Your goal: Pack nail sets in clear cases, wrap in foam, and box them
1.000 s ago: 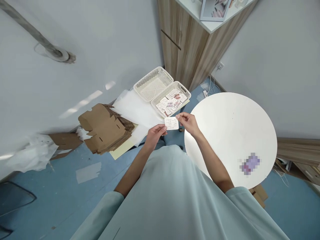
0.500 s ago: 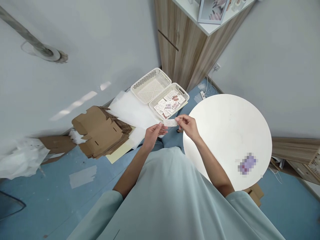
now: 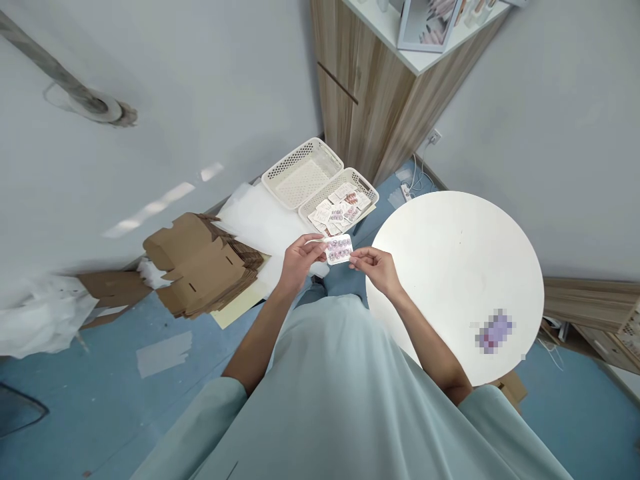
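Between my hands is a small white card of false nails (image 3: 339, 249), its face showing two rows of glossy pink and purple ovals. My left hand (image 3: 300, 261) pinches its left edge between thumb and fingers. At the lower right corner, the thumb and fingertips of my right hand (image 3: 377, 268) are closed on the same card. Just beyond it, a white perforated basket (image 3: 371, 189) holds a loose pile of similar cards (image 3: 336, 212), some with red or purple pieces. A second white basket (image 3: 300, 181) sits against it on the left, with nothing visible inside.
A round white table (image 3: 450, 267) stands at my right, with a pixelated purple item (image 3: 494, 331) on it. Stacked flat brown cardboard boxes (image 3: 200, 267) lie at left beside white foam sheets (image 3: 260, 220). A wood-grain cabinet (image 3: 370, 93) rises behind the baskets.
The card has been turned from its printed white side to the face with the colored ovals. My left hand has risen slightly, and my right hand has shifted down along the card's right edge.
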`<state>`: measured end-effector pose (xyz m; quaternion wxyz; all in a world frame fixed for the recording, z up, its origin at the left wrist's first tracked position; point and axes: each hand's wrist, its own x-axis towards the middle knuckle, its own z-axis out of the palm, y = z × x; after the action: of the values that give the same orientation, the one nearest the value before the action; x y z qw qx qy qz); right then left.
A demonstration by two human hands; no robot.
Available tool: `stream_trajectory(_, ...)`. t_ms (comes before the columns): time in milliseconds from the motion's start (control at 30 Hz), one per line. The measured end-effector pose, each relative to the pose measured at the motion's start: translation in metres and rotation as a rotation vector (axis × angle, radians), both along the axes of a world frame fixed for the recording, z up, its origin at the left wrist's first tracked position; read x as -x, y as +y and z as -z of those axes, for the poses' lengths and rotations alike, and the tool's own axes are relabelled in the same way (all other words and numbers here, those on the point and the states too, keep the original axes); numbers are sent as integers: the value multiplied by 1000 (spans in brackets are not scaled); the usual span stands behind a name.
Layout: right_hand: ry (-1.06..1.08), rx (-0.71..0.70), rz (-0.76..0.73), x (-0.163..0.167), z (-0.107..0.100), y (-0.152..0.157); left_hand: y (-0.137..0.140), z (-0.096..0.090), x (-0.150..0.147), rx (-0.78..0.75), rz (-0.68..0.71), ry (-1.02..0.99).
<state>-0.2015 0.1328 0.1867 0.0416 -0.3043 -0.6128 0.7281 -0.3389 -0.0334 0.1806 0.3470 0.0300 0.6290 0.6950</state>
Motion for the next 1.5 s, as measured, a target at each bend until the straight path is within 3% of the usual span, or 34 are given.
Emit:
stream_trajectory(200,26,26,19,-1,-3,1,3,2,3,-75,70,-94)
stream_trajectory(400,71,128,-29,-6,-10,3,10,4,-3,-286,330,-301)
stream_trajectory(500,81,169,-41,-8,-10,3,13,5,-7,-346,376,-336)
stream_trajectory(700,67,120,-47,-9,-1,6,18,5,-8,-294,354,-298)
stream_trajectory(933,12,-255,-12,-14,-8,1,23,2,-8,-195,264,-169)
stream_trajectory(1267,35,-563,-56,-3,-14,-18,21,9,-11,-104,178,21)
stream_trajectory(1400,42,-557,-10,-3,-15,-19,12,4,-7,-35,110,44)
stream_trajectory(1500,28,-375,37,0,-14,-15,2,6,-2,-24,42,16)
